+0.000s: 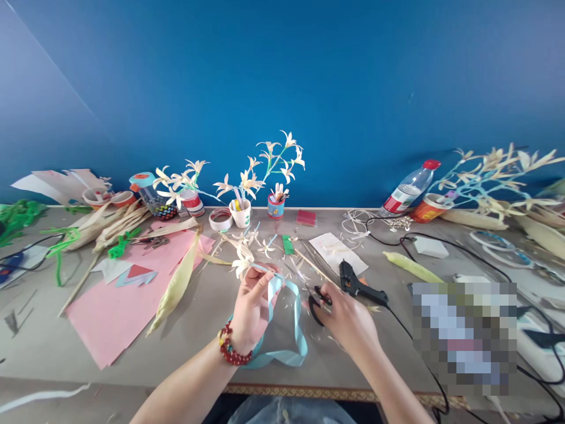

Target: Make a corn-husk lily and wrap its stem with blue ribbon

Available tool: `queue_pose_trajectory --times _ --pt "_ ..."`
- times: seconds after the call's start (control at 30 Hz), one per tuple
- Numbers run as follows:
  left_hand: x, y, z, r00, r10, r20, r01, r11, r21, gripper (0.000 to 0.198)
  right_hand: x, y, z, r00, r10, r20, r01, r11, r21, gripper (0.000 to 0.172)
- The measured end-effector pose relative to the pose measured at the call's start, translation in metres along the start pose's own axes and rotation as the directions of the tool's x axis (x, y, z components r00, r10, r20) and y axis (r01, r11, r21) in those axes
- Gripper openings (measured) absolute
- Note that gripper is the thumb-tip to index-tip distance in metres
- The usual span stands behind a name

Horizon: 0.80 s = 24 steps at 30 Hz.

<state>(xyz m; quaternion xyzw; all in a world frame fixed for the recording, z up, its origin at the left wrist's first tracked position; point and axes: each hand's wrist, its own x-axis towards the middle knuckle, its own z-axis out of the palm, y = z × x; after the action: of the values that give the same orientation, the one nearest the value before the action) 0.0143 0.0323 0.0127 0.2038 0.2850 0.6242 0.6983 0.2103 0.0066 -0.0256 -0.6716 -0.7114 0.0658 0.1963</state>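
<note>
My left hand [256, 297], with a red beaded bracelet at the wrist, is closed on a spray of cream-white husk flowers [242, 259]. Its thumb and fingers pinch the light blue stem together with a light blue ribbon [296, 353], which hangs down and loops over the table. Over to the right, the black handles of a pair of scissors [314, 306] are in the fingers of my right hand [348, 318]; the blades point away toward scattered scraps. A black glue gun [359, 282] lies just beyond that hand.
Pink paper [106, 318] and a pale corn husk [176, 282] lie to the left. Along the wall stand a white cup [241, 213] with flowers, a tape roll [220, 219] and a plastic bottle [408, 188]. Black cables [468, 250] cross the right side.
</note>
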Motion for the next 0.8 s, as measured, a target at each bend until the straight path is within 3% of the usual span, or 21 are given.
queue_pose_trajectory --times 0.23,0.53,0.8 --pt "-0.004 0.000 0.005 0.987 0.124 0.101 -0.139 0.978 0.154 0.017 0.003 -0.003 -0.008 0.987 -0.043 0.157 0.068 0.986 -0.153 0.018" --pt "-0.004 -0.004 0.003 0.978 0.136 0.157 -0.162 0.972 0.172 0.014 0.016 -0.009 -0.014 0.958 0.113 0.265 -0.067 0.982 -0.176 0.023" --pt "0.000 -0.008 -0.001 0.984 0.107 0.141 -0.138 0.963 0.231 0.013 0.022 -0.004 -0.014 0.945 -0.007 0.327 0.043 0.994 -0.104 0.018"
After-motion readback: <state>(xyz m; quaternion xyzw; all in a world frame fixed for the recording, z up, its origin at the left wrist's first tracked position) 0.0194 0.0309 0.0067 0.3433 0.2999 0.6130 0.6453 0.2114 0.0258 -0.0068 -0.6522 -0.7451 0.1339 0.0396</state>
